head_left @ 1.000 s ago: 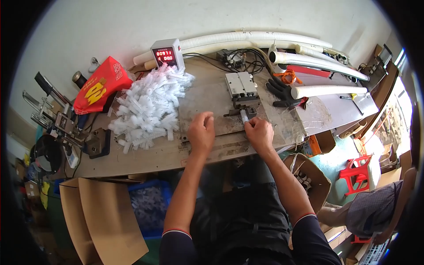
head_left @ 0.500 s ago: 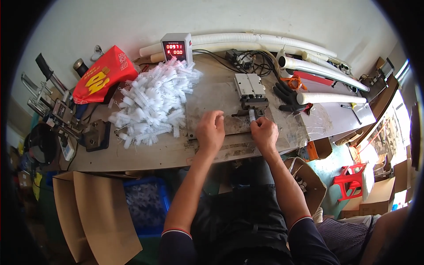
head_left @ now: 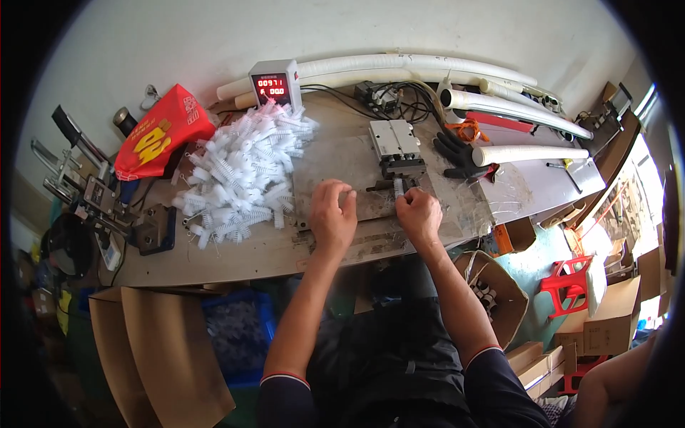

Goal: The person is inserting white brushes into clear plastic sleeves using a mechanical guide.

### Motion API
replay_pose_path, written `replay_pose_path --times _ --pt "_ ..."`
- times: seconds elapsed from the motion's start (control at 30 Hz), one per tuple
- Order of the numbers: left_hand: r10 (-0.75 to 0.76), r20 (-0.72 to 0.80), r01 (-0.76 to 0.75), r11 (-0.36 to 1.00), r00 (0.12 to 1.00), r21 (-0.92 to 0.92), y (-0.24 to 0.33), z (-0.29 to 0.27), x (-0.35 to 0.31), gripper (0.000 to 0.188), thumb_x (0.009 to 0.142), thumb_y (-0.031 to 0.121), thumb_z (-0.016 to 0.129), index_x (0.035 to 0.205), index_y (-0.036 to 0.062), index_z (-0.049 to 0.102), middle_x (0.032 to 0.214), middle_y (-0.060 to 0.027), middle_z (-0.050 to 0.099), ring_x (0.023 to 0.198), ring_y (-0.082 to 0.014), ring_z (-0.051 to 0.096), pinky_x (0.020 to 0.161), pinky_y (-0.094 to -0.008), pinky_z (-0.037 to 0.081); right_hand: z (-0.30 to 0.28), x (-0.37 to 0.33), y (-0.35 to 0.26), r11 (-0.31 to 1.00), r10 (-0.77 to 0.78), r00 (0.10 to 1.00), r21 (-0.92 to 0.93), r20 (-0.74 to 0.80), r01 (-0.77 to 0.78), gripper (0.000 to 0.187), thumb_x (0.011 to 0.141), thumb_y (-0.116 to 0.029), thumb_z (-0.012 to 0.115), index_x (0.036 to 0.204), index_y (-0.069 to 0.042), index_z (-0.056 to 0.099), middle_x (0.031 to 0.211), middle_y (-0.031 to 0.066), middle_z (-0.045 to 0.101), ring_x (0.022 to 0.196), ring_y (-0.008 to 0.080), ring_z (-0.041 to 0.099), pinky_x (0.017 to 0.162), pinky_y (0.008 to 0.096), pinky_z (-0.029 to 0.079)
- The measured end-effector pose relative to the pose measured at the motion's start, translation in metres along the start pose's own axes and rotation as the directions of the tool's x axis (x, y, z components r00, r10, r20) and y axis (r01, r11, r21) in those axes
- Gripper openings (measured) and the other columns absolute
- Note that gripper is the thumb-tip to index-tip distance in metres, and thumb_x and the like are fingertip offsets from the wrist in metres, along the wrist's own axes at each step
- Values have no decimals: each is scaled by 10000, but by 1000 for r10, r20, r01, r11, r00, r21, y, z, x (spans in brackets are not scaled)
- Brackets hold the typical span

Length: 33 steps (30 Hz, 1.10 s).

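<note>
My right hand (head_left: 419, 216) is closed in a pinch on a small white bristle brush (head_left: 398, 188), just in front of a grey block-shaped machine (head_left: 395, 140) on a metal plate. The brush stands at the machine's dark front jaw (head_left: 401, 167); whether it touches the jaw I cannot tell. To the left, my left hand (head_left: 333, 220) hovers above the near part of the plate, fingers loosely bent and thumb apart, with nothing visible in it. A large heap of white bristle brushes (head_left: 239, 167) lies on the table left of that hand.
Behind the heap stands a counter box with a red display (head_left: 273, 84). A red bag (head_left: 160, 139) and a lever press (head_left: 107, 192) are at left. White tubes (head_left: 528, 155) and a dark glove (head_left: 460, 158) lie right. Cardboard boxes (head_left: 171, 349) and a blue crate (head_left: 267, 317) sit below; another person's arm (head_left: 614, 385) shows lower right.
My left thumb and fingers have parted a little. My right hand keeps its pinch on the brush at the machine. The view has shifted slightly, and the other person at lower right has moved.
</note>
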<state>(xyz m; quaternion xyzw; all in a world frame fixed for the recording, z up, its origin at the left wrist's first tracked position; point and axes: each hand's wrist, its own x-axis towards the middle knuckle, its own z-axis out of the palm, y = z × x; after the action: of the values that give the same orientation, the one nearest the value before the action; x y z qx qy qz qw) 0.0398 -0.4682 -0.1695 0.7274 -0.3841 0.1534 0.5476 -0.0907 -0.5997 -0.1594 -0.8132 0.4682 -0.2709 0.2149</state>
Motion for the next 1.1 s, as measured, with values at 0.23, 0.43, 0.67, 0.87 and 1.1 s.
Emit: replay_pose_path --times 0.23,0.43,0.67,0.87,1.1 --pt "-10 22 9 1000 1000 9 2 1 -1 149 864 72 750 974 73 649 1091 -99 671 1040 -328 649 855 -427 525 1 -1 0 1000 -2 1000 11 -19 2 207 828 -273 665 818 -75 722 788 212 709 803 424 698 770 519 544" --pt "4 36 -5 1000 999 29 6 1 -1 124 881 79 736 974 70 654 1080 -95 675 1037 -321 650 859 -421 525 -1 -3 1 999 -15 1000 50 -25 16 202 833 -269 659 800 -77 715 773 201 709 793 420 699 760 516 546" --pt "-28 64 27 999 998 25 6 2 0 100 911 82 727 976 38 665 1072 -110 683 1019 -320 659 890 -409 520 5 -5 3 997 -25 999 65 -43 28 198 839 -264 662 789 -76 695 740 196 698 759 423 692 735 519 544" --pt "-40 50 38 999 998 33 3 4 0 125 886 90 736 986 83 661 1049 -84 685 1011 -318 660 836 -421 526 6 -10 0 995 -68 987 58 -142 77 204 872 -264 663 786 -80 668 725 185 692 727 419 687 700 529 536" --pt "-23 55 20 998 998 57 -1 4 -2 131 885 93 736 992 86 660 1042 -87 685 1005 -318 660 834 -429 525 6 -10 1 994 -69 988 74 -137 79 206 874 -270 665 799 -78 677 729 183 695 738 414 690 710 521 536"
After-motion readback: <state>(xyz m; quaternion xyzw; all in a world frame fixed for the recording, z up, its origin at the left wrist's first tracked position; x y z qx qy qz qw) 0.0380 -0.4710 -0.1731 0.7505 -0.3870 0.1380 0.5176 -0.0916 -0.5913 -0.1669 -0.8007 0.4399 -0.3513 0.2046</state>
